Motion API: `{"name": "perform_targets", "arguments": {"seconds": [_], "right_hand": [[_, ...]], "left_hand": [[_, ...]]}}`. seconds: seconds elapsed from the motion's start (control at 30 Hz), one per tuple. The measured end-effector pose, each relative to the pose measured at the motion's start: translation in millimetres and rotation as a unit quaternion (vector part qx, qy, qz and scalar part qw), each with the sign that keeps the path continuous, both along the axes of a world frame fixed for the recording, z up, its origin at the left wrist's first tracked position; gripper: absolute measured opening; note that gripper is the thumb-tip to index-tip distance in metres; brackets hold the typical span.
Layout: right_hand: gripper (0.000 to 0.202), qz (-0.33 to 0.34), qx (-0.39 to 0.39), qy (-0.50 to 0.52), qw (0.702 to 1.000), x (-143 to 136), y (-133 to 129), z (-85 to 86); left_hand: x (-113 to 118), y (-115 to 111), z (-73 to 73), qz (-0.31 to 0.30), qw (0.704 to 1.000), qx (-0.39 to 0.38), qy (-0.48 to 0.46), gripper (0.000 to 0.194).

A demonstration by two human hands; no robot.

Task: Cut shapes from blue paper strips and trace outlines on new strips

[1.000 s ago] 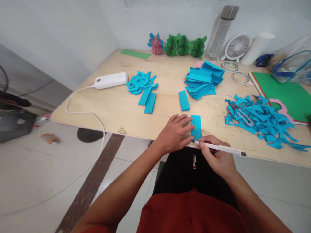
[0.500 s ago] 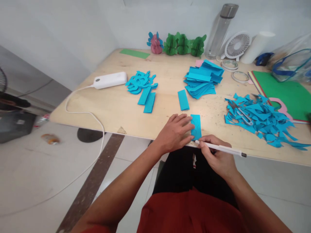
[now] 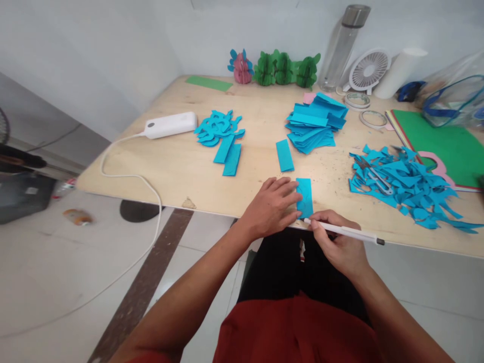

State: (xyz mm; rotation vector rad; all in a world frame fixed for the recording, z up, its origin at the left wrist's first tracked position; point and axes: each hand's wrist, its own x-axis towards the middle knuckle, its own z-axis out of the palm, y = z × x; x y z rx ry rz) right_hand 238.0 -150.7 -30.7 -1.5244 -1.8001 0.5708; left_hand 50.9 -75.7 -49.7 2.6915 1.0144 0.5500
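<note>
My left hand (image 3: 273, 207) lies flat at the table's front edge, fingers spread, its fingertips on the left side of a blue paper piece (image 3: 304, 195). Faint drawn lines show on that paper. My right hand (image 3: 338, 244) grips a white pen (image 3: 348, 232), whose tip touches or nearly touches the paper's lower edge. Just beyond lies a single blue paper strip (image 3: 285, 156). Farther back is a stack of folded blue paper (image 3: 315, 123). To the left sit cut blue shapes (image 3: 217, 127) with two blue strips (image 3: 231, 159) beside them.
Blue paper scraps (image 3: 412, 186) with scissors (image 3: 378, 179) among them lie at right, by green sheets (image 3: 449, 146). A white power bank (image 3: 171, 125) with a cable is at left. Paper figures (image 3: 283, 69), a bottle (image 3: 342, 50) and a small fan (image 3: 369, 70) line the wall.
</note>
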Motion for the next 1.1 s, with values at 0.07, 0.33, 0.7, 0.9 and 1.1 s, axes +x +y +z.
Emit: {"name": "perform_targets", "arguments": {"seconds": [0.07,0.33,0.7,0.9,1.1], "right_hand": [[0.013,0.000,0.003,-0.001,1.000,-0.9,0.3,-0.4],[0.016,0.002,-0.010,0.023,1.000,-3.1,0.3,-0.3],[0.017,-0.020,-0.024,0.026,0.999,2.1,0.3,0.8],[0.016,-0.013,-0.006,0.011,1.000,-1.4,1.1,0.1],[0.016,-0.006,-0.008,0.010,1.000,-1.7,1.0,-2.0]], "left_hand": [[0.1,0.0,0.4,0.000,1.000,0.000,-0.002,0.029],[0.1,-0.1,1.8,0.001,1.000,-0.001,-0.003,0.027],[-0.1,0.4,0.9,-0.001,1.000,0.001,0.002,0.028],[0.0,0.6,0.3,-0.002,1.000,0.004,-0.006,0.028],[0.2,0.6,1.4,-0.004,1.000,0.006,-0.009,0.028]]}}
